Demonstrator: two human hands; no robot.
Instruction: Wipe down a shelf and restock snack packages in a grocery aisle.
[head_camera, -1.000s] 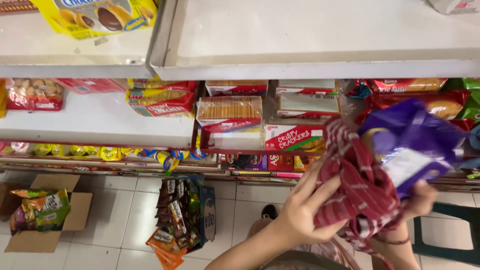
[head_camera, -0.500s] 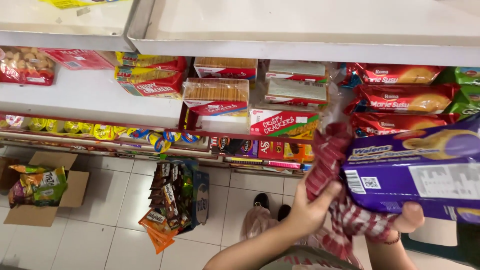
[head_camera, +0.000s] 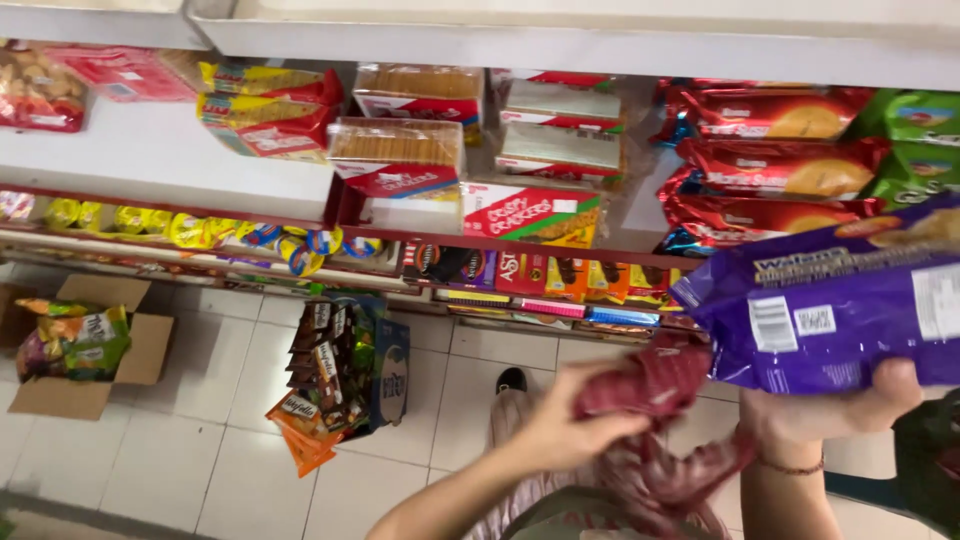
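My right hand (head_camera: 835, 415) grips a large purple biscuit packet (head_camera: 830, 300) from below, holding it level at the right, in front of the shelves. My left hand (head_camera: 565, 425) is closed on a red checked cloth (head_camera: 650, 395) just below the packet's left end. The cloth hangs down between my two forearms. Both hands are close together, above the tiled floor.
White shop shelves (head_camera: 160, 160) carry cracker packs (head_camera: 395, 150) and red biscuit packets (head_camera: 770, 150). Green packets (head_camera: 915, 120) sit far right. On the floor are a cardboard box of snacks (head_camera: 75, 350) and a stack of snack packs (head_camera: 335, 370). My shoe (head_camera: 511, 380) shows below.
The purple packet has swung level and come closer to the camera. My left hand has dropped with the cloth from beside the packet to beneath it.
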